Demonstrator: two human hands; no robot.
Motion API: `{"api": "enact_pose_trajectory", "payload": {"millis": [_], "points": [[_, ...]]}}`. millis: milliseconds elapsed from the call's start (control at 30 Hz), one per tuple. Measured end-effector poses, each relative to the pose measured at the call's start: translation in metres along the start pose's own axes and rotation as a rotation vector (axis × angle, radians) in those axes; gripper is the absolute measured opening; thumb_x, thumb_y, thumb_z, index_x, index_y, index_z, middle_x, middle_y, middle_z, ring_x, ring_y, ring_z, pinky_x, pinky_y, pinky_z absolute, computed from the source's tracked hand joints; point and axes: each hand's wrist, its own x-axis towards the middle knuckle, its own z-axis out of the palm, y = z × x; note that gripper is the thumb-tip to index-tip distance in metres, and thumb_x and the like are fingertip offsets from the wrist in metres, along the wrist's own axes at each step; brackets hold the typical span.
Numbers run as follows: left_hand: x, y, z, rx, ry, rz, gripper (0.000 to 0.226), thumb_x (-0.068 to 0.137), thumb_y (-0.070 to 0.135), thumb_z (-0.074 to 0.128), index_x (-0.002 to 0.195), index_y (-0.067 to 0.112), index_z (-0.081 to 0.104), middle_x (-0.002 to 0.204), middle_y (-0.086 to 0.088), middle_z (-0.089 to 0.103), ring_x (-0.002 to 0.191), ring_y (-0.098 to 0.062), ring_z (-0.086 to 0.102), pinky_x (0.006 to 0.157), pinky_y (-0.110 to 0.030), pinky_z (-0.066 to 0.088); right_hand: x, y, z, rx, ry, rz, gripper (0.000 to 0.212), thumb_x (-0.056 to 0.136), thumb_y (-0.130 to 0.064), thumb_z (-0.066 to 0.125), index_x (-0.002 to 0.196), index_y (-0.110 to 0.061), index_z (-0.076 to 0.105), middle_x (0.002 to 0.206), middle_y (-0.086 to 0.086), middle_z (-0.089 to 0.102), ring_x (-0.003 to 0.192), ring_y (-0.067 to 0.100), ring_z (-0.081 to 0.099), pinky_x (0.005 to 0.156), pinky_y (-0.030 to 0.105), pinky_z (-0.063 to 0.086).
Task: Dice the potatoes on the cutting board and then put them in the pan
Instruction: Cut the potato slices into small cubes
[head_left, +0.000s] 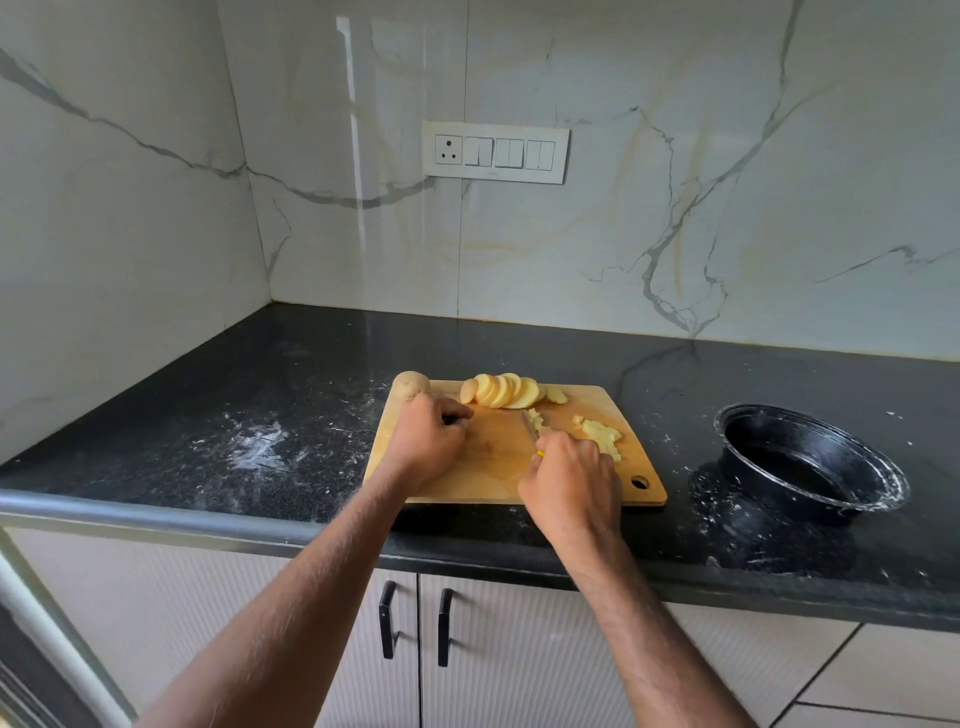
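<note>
A wooden cutting board (493, 457) lies on the black counter. Along its far edge sits a row of round potato slices (501, 391), and a whole unpeeled potato (410, 385) rests at its far left corner. A pile of diced potato (601, 434) lies on the right part of the board. My right hand (571, 480) grips a knife (531, 423) with a yellow handle; the blade points away, with bits of potato on it. My left hand (428, 444) rests on the board with its fingers curled; whether it holds anything is hidden. The black pan (810, 462) stands to the right.
White flour-like powder is smeared on the counter (260, 441) left of the board and around the pan. Marble walls meet in a corner at the back left. A switch panel (494, 152) is on the back wall. Cabinet doors with black handles (415, 626) are below the counter edge.
</note>
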Motion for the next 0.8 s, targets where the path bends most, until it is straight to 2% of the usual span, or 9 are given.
{"api": "enact_pose_trajectory", "payload": {"millis": [167,367,633,800], "points": [[-0.002,0.0,0.0,-0.001,-0.001,0.007,0.027,0.093,0.006,0.06,0.115,0.008,0.075,0.12,-0.003,0.072,0.102,-0.005,0.058,0.092,-0.015,0.041,0.008,0.023,-0.007,-0.047,0.027,0.023,0.01,0.092,-0.019,0.062,0.1,-0.018,0.069,0.091,0.002,0.072,0.081,0.024,0.068,0.064,0.032,0.052],[0.0,-0.003,0.002,0.004,-0.01,0.009,0.027,0.092,0.006,0.06,0.113,0.009,0.076,0.12,-0.003,0.072,0.106,-0.009,0.061,0.096,-0.018,0.043,0.017,0.039,-0.014,-0.034,0.058,-0.002,0.015,0.093,-0.022,0.065,0.105,-0.021,0.073,0.092,0.001,0.075,0.082,0.023,0.07,0.071,0.033,0.057],[0.001,-0.004,0.003,0.023,-0.008,0.034,0.026,0.092,0.006,0.061,0.112,0.01,0.077,0.117,-0.002,0.073,0.099,-0.003,0.058,0.093,-0.015,0.042,0.017,0.048,-0.017,-0.007,0.055,-0.025,0.018,0.094,-0.027,0.066,0.109,-0.025,0.076,0.099,0.001,0.076,0.086,0.025,0.07,0.073,0.034,0.056],[0.002,-0.005,0.004,0.02,-0.015,0.031,0.026,0.092,0.007,0.061,0.112,0.011,0.077,0.118,-0.001,0.073,0.102,-0.004,0.059,0.094,-0.016,0.042,0.027,0.051,-0.015,-0.057,0.041,-0.023,0.017,0.095,-0.027,0.065,0.106,-0.022,0.076,0.094,0.004,0.075,0.082,0.027,0.07,0.068,0.033,0.055]]}}
